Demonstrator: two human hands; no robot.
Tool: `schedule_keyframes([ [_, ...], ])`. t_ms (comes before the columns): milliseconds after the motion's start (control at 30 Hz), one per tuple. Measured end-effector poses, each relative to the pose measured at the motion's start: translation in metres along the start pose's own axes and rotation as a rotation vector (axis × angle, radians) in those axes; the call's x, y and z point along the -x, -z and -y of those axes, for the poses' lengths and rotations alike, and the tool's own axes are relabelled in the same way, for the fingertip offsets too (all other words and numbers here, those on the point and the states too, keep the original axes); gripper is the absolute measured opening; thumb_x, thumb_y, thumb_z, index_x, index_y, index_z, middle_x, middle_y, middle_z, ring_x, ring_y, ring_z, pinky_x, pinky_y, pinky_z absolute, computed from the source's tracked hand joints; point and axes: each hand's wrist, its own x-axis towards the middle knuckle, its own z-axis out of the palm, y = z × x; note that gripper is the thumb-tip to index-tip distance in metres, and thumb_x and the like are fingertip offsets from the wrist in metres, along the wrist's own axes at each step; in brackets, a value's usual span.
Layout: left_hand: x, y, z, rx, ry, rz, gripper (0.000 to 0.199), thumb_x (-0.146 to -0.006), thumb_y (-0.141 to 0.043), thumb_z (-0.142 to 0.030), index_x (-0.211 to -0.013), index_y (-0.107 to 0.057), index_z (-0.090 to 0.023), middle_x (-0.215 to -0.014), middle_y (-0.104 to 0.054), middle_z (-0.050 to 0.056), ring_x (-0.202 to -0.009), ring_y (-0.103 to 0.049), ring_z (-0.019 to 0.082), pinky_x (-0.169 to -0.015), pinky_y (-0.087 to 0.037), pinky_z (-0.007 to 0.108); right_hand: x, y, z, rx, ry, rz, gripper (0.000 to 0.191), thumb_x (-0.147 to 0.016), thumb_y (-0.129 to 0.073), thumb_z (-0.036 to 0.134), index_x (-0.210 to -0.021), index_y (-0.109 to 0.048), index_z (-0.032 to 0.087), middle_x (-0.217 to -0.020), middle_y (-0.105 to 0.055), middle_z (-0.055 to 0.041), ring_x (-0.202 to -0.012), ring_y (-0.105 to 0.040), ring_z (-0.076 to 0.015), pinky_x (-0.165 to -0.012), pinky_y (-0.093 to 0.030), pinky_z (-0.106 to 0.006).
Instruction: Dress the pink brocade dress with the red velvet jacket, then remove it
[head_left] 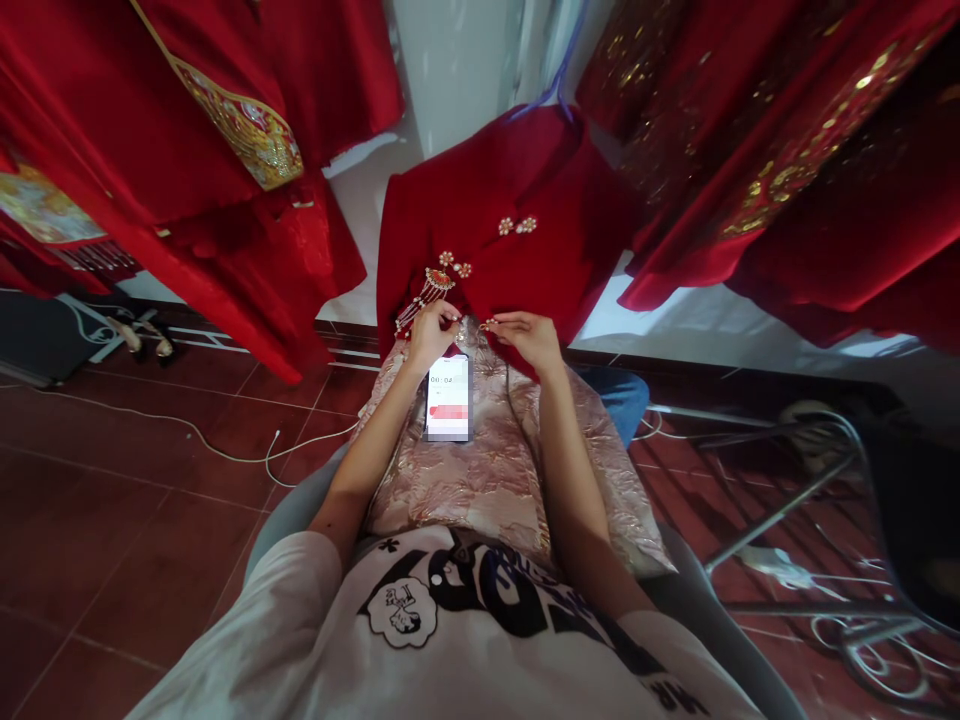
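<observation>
A dark red velvety jacket (502, 185) hangs before me on a blue hanger (556, 88), its lower edge reaching my lap. Pearl-and-gold flower fasteners (517, 226) sit on its front, with a fan-shaped tassel ornament (439, 280) lower left. At the hem, my left hand (433, 335) is closed in a pinch; what lies between its fingertips is too small to name. My right hand (531, 338) pinches beside it, a tiny gold-coloured bit at its fingertips. Pinkish brocade fabric (480, 480) covers my lap. On it lies a phone (448, 395) with a lit screen, below my left hand.
Red garments with gold embroidery (247, 120) hang at left, and sequined red ones (817, 150) at right. A metal-framed chair (787, 510) stands to the right. White cable (225, 457) runs over the red tiled floor (112, 520). Shoes (146, 338) lie far left.
</observation>
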Motion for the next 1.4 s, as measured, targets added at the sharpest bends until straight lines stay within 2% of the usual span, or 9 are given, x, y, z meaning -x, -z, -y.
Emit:
schedule_keyframes([
  [167, -0.004, 0.006, -0.005, 0.1, 0.06, -0.008, 0.025, -0.076, -0.066, 0.006, -0.08, -0.067, -0.019, -0.088, -0.076, 0.003, -0.082, -0.071, 0.019, -0.084, -0.058, 0.032, -0.002, -0.029, 0.009, 0.084, 0.118, -0.016, 0.014, -0.082, -0.085, 0.019, -0.095, -0.08, 0.016, -0.1, -0.083, -0.0075, -0.091, -0.081, -0.0186, -0.095, -0.066, -0.034],
  [367, -0.011, 0.007, -0.003, 0.333, 0.144, 0.019, 0.03, -0.063, -0.065, 0.011, -0.075, -0.067, -0.016, -0.075, -0.072, -0.002, -0.073, -0.07, 0.015, -0.077, -0.058, 0.026, -0.003, -0.049, 0.007, 0.134, 0.224, -0.086, 0.008, -0.086, -0.082, 0.019, -0.093, -0.079, 0.017, -0.097, -0.084, -0.0062, -0.087, -0.081, -0.0204, -0.093, -0.067, -0.037],
  [567, -0.012, 0.002, 0.001, 0.489, 0.148, -0.024, 0.017, -0.069, -0.076, 0.0, -0.077, -0.073, -0.015, -0.078, -0.077, 0.002, -0.071, -0.072, 0.015, -0.076, -0.061, 0.026, -0.002, -0.058, -0.008, 0.125, 0.315, -0.208, 0.007, -0.093, -0.077, 0.024, -0.098, -0.076, 0.019, -0.1, -0.083, -0.0067, -0.092, -0.081, -0.0214, -0.093, -0.068, -0.037],
  [800, -0.008, 0.005, -0.003, 0.367, 0.151, -0.068, 0.015, -0.072, -0.077, -0.002, -0.079, -0.081, -0.014, -0.079, -0.081, 0.004, -0.074, -0.077, 0.018, -0.077, -0.063, 0.027, -0.002, -0.066, -0.019, 0.143, 0.335, -0.252, 0.011, -0.093, -0.075, 0.023, -0.103, -0.075, 0.02, -0.099, -0.081, -0.0067, -0.087, -0.078, -0.021, -0.084, -0.068, -0.037],
  [1033, -0.004, 0.014, 0.0, 0.167, 0.046, 0.029, 0.013, -0.082, -0.081, -0.005, -0.083, -0.085, -0.017, -0.086, -0.083, 0.006, -0.08, -0.079, 0.022, -0.081, -0.063, 0.031, -0.003, -0.067, -0.026, 0.14, 0.351, -0.257, 0.01, -0.094, -0.071, 0.028, -0.101, -0.072, 0.021, -0.102, -0.079, -0.008, -0.084, -0.075, -0.0199, -0.081, -0.067, -0.036],
  [1133, -0.005, 0.018, 0.002, 0.136, -0.009, 0.087, 0.013, -0.084, -0.079, -0.004, -0.085, -0.083, -0.017, -0.093, -0.082, 0.007, -0.085, -0.078, 0.021, -0.085, -0.062, 0.032, -0.006, -0.063, -0.028, 0.14, 0.362, -0.236, 0.015, -0.092, -0.072, 0.033, -0.101, -0.072, 0.02, -0.105, -0.077, -0.0092, -0.082, -0.073, -0.0184, -0.075, -0.066, -0.033],
  [1233, -0.005, 0.025, 0.001, 0.026, -0.061, 0.118, 0.022, -0.082, -0.077, 0.002, -0.095, -0.079, -0.017, -0.1, -0.078, 0.007, -0.096, -0.074, 0.022, -0.095, -0.061, 0.035, -0.011, -0.047, -0.025, 0.086, 0.371, -0.198, 0.026, -0.089, -0.076, 0.042, -0.103, -0.073, 0.02, -0.106, -0.076, -0.0078, -0.076, -0.07, -0.015, -0.066, -0.063, -0.027],
  [1333, 0.0, 0.03, -0.003, -0.193, -0.146, 0.114, 0.034, -0.081, -0.08, 0.003, -0.107, -0.076, -0.019, -0.116, -0.07, 0.009, -0.116, -0.067, 0.028, -0.111, -0.055, 0.046, -0.015, -0.02, -0.017, -0.066, 0.374, -0.29, 0.028, -0.092, -0.07, 0.046, -0.106, -0.072, 0.022, -0.097, -0.074, -0.0036, -0.068, -0.066, -0.011, -0.054, -0.056, -0.019],
  [1400, 0.005, 0.029, -0.006, -0.312, -0.207, 0.131, 0.031, -0.085, -0.083, -0.003, -0.11, -0.075, -0.02, -0.129, -0.062, 0.012, -0.128, -0.061, 0.033, -0.119, -0.049, 0.052, -0.017, 0.0, -0.01, -0.139, 0.401, -0.383, 0.024, -0.092, -0.067, 0.042, -0.104, -0.07, 0.022, -0.091, -0.073, -0.0019, -0.063, -0.063, -0.0092, -0.051, -0.052, -0.016],
])
